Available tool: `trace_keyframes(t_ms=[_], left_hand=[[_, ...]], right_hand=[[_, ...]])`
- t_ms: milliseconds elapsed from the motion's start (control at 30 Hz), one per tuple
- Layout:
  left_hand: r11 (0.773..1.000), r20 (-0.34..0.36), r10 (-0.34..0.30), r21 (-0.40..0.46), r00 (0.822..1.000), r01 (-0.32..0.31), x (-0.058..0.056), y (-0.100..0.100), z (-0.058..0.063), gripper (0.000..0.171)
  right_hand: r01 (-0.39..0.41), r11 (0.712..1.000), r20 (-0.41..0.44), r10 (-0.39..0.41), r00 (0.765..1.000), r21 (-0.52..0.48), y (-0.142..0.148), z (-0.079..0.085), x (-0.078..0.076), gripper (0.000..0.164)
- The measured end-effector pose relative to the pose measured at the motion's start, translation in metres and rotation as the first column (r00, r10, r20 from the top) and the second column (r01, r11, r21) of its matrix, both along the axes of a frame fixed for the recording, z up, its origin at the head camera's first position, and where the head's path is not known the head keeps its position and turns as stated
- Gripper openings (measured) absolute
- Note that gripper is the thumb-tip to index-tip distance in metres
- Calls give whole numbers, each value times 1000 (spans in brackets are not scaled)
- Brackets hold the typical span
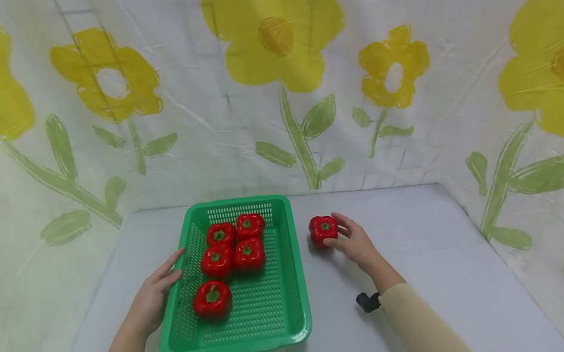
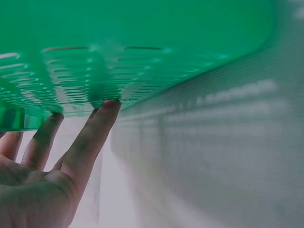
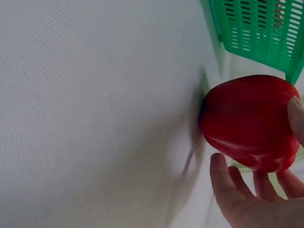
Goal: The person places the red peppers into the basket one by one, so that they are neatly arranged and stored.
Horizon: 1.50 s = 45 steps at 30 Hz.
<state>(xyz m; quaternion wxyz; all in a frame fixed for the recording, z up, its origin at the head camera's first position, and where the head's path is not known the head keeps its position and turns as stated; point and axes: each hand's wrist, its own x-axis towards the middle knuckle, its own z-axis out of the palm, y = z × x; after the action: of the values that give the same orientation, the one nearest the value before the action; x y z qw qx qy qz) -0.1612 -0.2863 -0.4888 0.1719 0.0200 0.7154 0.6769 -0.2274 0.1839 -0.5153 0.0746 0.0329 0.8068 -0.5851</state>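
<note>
A green plastic basket (image 1: 280, 296) with slotted sides holds several glossy red bell peppers (image 1: 213, 300), most of them grouped in its far left part. My left hand (image 1: 150, 302) lies along the basket's left side, its extended fingers (image 2: 90, 142) touching the slotted wall. To the right of the basket, one more red bell pepper (image 1: 323, 227) sits on the table. My right hand (image 1: 356, 243) holds this pepper from its right side, with the thumb (image 3: 297, 118) on one side and fingers opposite. In the right wrist view, one finger (image 3: 221, 173) shows apart from the pepper.
The pale table (image 1: 428, 251) carries the basket and the loose pepper. A white curtain (image 1: 195, 134) with yellow flowers hangs around the table's back and sides. Dark wrist mounts (image 1: 368, 302) stick out by both sleeves.
</note>
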Motion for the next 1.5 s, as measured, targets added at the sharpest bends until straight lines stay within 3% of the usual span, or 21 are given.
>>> trace_keyframes(t_ms=[333,567,767,1100,1300,1500], left_hand=[[1000,-2,-5,2,1000,5,-1,1,-1,59],[1000,-1,4,-20,1000,-4,0,0,-1,59],[1000,8,7,-14,1000,-7,0,-1,-2,58],[1000,1,6,-2,1000,-6,-1,0,-1,59],[1000,2,10,-3,1000,-10,0,0,-1,58],[1000,-1,8,-7,1000,-8,-1,0,-1,58]], right_hand=[[52,997,0,-52,999,-50,-1,10,5,79],[83,980,-101,-102,990,-182,-11,41,18,78],[43,979,-151,-75,986,-201,-21,65,32,79],[-26,968,-203,-26,979,-249,-45,90,50,69],[-72,972,-194,28,981,-225,-56,96,57,79],[-131,971,-200,90,976,-200,-64,100,62,72]])
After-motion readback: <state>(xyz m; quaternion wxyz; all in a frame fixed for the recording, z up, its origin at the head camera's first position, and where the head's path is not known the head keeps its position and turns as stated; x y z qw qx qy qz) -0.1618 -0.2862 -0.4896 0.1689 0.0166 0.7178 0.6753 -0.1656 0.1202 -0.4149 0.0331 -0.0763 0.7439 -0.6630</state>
